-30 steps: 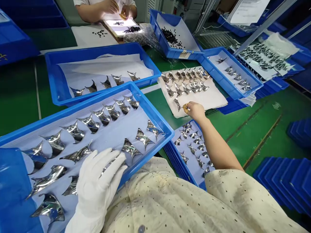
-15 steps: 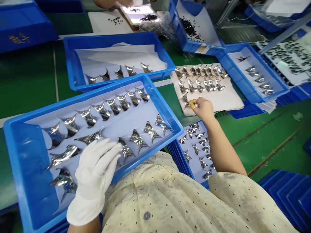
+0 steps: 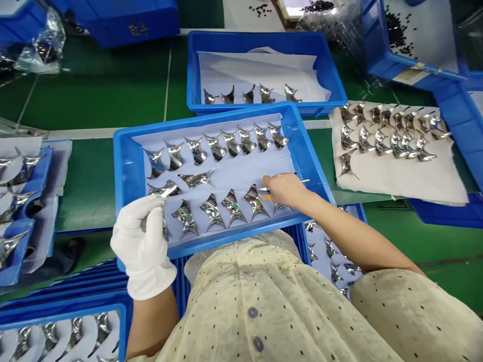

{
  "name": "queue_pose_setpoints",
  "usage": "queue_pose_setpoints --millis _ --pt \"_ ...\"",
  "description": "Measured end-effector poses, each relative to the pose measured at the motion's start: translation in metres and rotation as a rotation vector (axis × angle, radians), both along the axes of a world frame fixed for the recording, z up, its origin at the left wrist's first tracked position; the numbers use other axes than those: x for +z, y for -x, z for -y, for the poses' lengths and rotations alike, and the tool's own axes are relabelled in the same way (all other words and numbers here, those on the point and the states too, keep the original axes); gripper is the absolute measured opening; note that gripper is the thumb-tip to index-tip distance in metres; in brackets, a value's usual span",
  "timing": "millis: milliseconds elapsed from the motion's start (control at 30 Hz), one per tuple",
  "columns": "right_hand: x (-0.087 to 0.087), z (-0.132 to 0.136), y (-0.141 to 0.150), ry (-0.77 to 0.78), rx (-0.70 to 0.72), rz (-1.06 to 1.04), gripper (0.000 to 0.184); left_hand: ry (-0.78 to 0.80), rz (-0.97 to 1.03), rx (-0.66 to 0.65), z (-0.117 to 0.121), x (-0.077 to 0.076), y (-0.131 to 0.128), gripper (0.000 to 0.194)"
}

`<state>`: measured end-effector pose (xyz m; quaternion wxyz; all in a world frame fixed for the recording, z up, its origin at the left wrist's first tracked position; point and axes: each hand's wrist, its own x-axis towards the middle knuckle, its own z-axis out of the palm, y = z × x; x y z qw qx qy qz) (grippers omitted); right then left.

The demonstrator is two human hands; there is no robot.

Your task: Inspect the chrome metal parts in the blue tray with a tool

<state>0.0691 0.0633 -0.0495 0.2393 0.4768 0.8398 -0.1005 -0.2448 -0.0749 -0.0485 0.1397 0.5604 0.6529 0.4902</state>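
Note:
My left hand (image 3: 141, 236), in a white glove, is over the left end of a blue tray (image 3: 126, 166). Its thumb and fingers are curled together beside a shiny star-like metal piece (image 3: 166, 189); what they grip, if anything, is hidden. My right hand (image 3: 285, 191) is bare, with yellow covers on its fingertips. It pinches a slim pointed tool (image 3: 305, 180) whose silver tip points left, close to another shiny metal piece (image 3: 254, 200) in the front row. Several such pieces lie in rows on the tray's white lining, one partly under my right hand.
Behind is a second blue tray (image 3: 328, 75) with several pieces. At right, a white cloth pad (image 3: 400, 181) carries more. Stacked trays (image 3: 71, 296) stand at lower left, and a filled tray (image 3: 358, 213) sits below my right arm. A bin (image 3: 381, 63) holds small black bits.
My right hand has moved from the cloth pad to over the tray and now holds a slim tool. The view has turned left. My left hand's fingers have gone from extended to curled.

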Motion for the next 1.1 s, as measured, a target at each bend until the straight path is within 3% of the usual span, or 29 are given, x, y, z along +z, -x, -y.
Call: queue_pose_setpoints --millis 100,200,300,433,500,567,733,833,967,1100 --pt "-0.004 -0.002 0.002 0.012 -0.030 0.048 0.031 -0.012 0.156 0.114 -0.003 0.006 -0.003 0.018" --pt "0.007 -0.008 -0.005 0.024 -0.149 0.025 0.025 -0.043 0.158 0.103 -0.009 0.004 -0.003 0.012" --pt "0.029 -0.014 -0.016 0.085 -0.267 -0.318 0.015 0.029 0.184 0.020 -0.016 0.000 -0.009 0.016" --pt "0.047 -0.014 -0.008 0.501 -0.282 -1.097 0.032 0.294 0.423 -0.251 -0.029 0.001 -0.029 0.028" --pt "0.042 -0.012 0.010 0.744 -0.281 -1.293 0.043 0.383 0.643 -0.429 -0.035 0.005 -0.040 0.051" --pt "0.028 -0.010 0.031 0.912 -0.282 -1.378 0.047 0.412 0.826 -0.523 -0.038 0.010 -0.050 0.068" --pt "-0.016 -0.006 0.073 1.125 -0.399 -1.487 0.055 0.368 0.914 -0.373 -0.037 0.025 -0.061 0.058" --pt "-0.029 -0.002 0.082 1.232 -0.474 -1.462 0.059 0.329 0.897 -0.297 -0.035 0.030 -0.063 0.056" --pt "-0.025 0.001 0.083 1.290 -0.492 -1.446 0.061 0.314 0.974 -0.257 -0.034 0.031 -0.065 0.051" --pt "-0.007 0.003 0.084 1.291 -0.491 -1.507 0.055 0.301 1.240 -0.236 -0.037 0.027 -0.062 0.038"
